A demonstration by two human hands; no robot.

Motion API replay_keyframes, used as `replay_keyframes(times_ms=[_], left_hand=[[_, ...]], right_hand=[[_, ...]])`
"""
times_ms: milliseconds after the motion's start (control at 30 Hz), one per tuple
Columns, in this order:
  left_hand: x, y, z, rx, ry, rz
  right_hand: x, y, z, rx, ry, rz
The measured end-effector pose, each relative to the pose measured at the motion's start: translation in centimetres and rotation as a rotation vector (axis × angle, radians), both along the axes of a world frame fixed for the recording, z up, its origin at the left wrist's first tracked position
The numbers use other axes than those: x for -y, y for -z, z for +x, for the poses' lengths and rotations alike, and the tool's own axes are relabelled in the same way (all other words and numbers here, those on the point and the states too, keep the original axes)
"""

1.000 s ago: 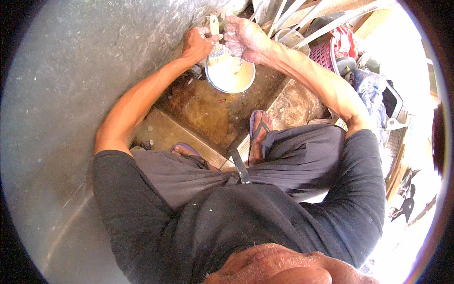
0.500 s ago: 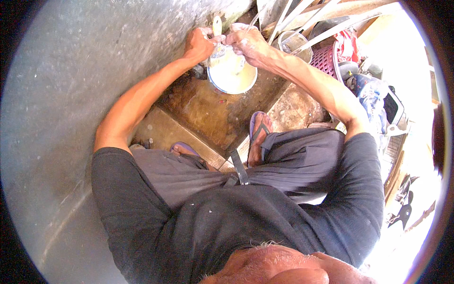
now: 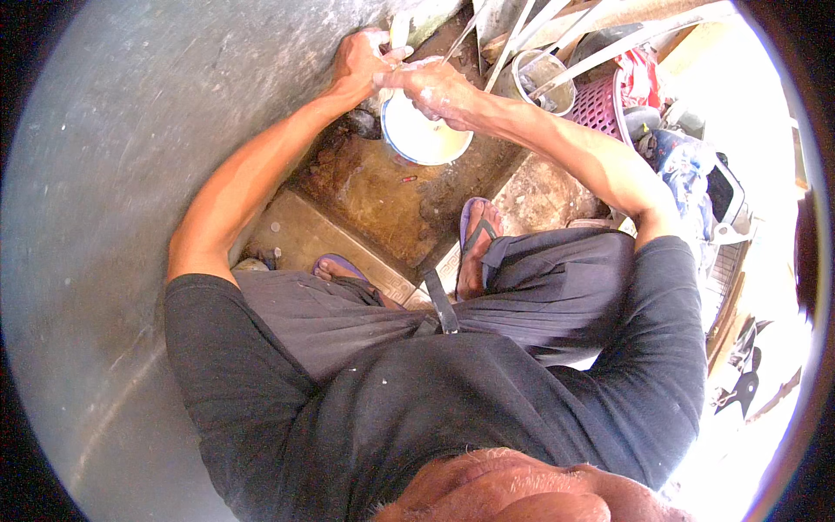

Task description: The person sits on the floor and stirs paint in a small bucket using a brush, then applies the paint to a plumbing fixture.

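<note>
A white bucket (image 3: 426, 139) with a blue rim stands on the wet, brown floor close to the wall, pale paint-like stuff inside it. Over its far edge my left hand (image 3: 358, 65) is closed round a paintbrush, whose cream handle (image 3: 400, 31) points up and away. My right hand (image 3: 437, 89), smeared with white, reaches across the bucket. Its fingers are closed at the brush's lower part, touching it beside my left fingers. The bristles are mostly hidden behind my right hand.
A bare grey wall (image 3: 130, 174) rises close along my left. To the right are a small pail (image 3: 544, 83) with long strips leaning in it, a pink basket (image 3: 602, 109), and blue-and-white plastic (image 3: 683, 165). My sandalled feet (image 3: 477, 244) flank the low floor patch.
My right hand has moved left across the brush, covering its lower part. Both hands and the brush sit slightly farther away, and the brush handle's top nears the picture's upper edge.
</note>
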State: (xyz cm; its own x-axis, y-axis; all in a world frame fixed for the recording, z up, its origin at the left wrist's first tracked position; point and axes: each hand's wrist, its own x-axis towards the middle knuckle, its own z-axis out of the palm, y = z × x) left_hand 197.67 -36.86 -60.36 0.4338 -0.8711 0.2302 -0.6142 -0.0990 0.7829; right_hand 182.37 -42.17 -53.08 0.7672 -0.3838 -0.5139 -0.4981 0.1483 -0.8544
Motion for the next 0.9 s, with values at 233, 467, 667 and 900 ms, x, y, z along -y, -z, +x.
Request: replay_keyframes(times_ms=[233,467,667,900], left_hand=[[-0.4,-0.9,-0.6,-0.082,-0.021,-0.012],[-0.6,0.6,0.5,-0.034,0.04,-0.032],[-0.1,0.5,0.0,-0.08,-0.03,0.081],[-0.3,-0.5,-0.3,-0.031,-0.021,0.107]], right_hand=[[0.5,-1.0,-0.1,0.343,0.148,0.45],[0.3,-1.3,-0.2,0.357,0.118,0.19],[1.5,-0.3,0.5,0.229,0.095,-0.257],[4.1,1.2,0.4,0.225,-0.48,-0.363]])
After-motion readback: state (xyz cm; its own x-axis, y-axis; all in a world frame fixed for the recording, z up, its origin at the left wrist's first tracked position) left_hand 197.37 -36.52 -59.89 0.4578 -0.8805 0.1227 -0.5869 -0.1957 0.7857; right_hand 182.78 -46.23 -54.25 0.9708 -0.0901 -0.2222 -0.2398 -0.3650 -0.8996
